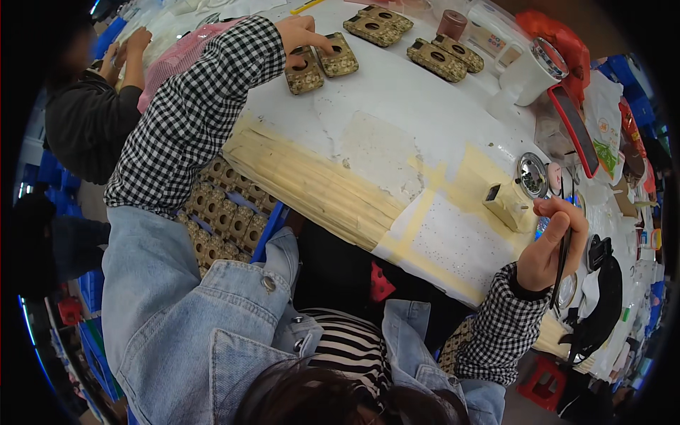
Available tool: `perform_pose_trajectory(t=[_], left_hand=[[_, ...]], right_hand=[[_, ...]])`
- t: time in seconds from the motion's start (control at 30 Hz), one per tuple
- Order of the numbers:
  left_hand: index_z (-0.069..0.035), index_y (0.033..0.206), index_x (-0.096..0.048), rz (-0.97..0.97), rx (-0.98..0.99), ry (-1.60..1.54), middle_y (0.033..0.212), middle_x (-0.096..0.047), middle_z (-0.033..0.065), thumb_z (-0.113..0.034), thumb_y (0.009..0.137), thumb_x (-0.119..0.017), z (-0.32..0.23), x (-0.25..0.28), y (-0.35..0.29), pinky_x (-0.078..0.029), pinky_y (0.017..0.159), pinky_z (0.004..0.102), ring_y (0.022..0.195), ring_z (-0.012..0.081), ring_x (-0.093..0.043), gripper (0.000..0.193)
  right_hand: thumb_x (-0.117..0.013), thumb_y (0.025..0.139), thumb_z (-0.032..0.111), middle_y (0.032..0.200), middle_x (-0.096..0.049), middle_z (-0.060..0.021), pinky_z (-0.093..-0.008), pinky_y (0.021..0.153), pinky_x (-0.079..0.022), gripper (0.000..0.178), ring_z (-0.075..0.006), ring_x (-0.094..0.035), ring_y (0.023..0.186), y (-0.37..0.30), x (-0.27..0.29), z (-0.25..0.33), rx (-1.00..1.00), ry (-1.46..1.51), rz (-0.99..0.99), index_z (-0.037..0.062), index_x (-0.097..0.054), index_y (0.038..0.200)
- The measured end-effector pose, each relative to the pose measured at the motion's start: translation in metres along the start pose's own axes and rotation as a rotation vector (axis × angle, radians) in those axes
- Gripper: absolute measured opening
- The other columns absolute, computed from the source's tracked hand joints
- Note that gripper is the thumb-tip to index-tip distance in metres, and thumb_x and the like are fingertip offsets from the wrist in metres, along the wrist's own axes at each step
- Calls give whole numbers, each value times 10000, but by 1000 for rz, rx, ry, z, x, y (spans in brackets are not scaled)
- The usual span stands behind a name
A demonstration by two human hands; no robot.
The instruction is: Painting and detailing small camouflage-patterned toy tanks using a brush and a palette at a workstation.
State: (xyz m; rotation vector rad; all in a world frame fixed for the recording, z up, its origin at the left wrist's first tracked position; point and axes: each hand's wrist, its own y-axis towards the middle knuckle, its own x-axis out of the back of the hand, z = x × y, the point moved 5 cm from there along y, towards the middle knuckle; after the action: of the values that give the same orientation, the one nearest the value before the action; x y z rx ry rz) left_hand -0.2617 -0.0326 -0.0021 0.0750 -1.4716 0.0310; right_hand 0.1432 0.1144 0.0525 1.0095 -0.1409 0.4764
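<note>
At the table's far side my left hand (300, 37) has its fingers on a pair of camouflage-patterned plastic shells, each with a round hole. The index finger reaches over the right shell (341, 62); the thumb side is at the left shell (306, 79). My right hand (551, 244), raised over the right part of the table, is closed around thin black tweezers (564, 249), whose tips I cannot make out. Near it are a yellowish taped block (508, 205) and a round metal dish (532, 175). A white sheet (453, 237) sprinkled with tiny dark specks is taped down at the near edge.
More camouflage shells stand at the back (377, 27) and right of them (438, 61). A white cup (531, 74) and a red-edged phone (572, 127) are at the right. Below the table edge, a blue crate (268, 237) holds many shells. Another person (92, 120) works at the left.
</note>
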Motion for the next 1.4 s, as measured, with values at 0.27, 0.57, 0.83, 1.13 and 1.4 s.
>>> perform_pose_trajectory(t=[0.27,0.57,0.83,1.13,1.4], left_hand=[[-183,1118,-594,43,40,-19,1113,-481,103,-57,703,-693,22,-32,21,-456,897,365,1014,264,-512,445],[-180,1095,-601,81,53,-60,1137,-483,81,-48,711,-689,24,-30,21,-467,906,354,1027,255,-527,415],[-157,1083,-591,101,29,-39,1174,-464,87,-23,701,-690,26,-30,23,-456,930,365,1059,273,-512,417],[-13,1089,-526,34,-24,-73,1198,-502,199,-167,795,-590,-3,10,-34,-433,929,374,1082,288,-514,339],[-69,1126,-503,-240,598,-709,1360,-355,101,-43,828,-591,-14,5,-259,-386,1017,444,1248,254,-383,311]], right_hand=[[-400,962,152,799,-570,-108,-271,635,-485,226,-168,-577,689,1,-1,1,21,-75,60,-42,-513,937],[-396,963,152,804,-570,-106,-267,625,-481,224,-164,-575,689,0,-2,2,18,-75,64,-38,-512,935],[-396,962,140,807,-571,-106,-270,627,-485,216,-165,-577,693,0,-2,1,19,-58,73,-40,-513,945],[-424,956,167,786,-586,-110,-259,638,-464,239,-152,-557,683,-3,-4,-3,-17,-40,14,-46,-527,919],[-394,968,205,789,-599,-131,-279,634,-475,273,-182,-573,684,-6,-3,-2,6,-141,25,-38,-517,943]])
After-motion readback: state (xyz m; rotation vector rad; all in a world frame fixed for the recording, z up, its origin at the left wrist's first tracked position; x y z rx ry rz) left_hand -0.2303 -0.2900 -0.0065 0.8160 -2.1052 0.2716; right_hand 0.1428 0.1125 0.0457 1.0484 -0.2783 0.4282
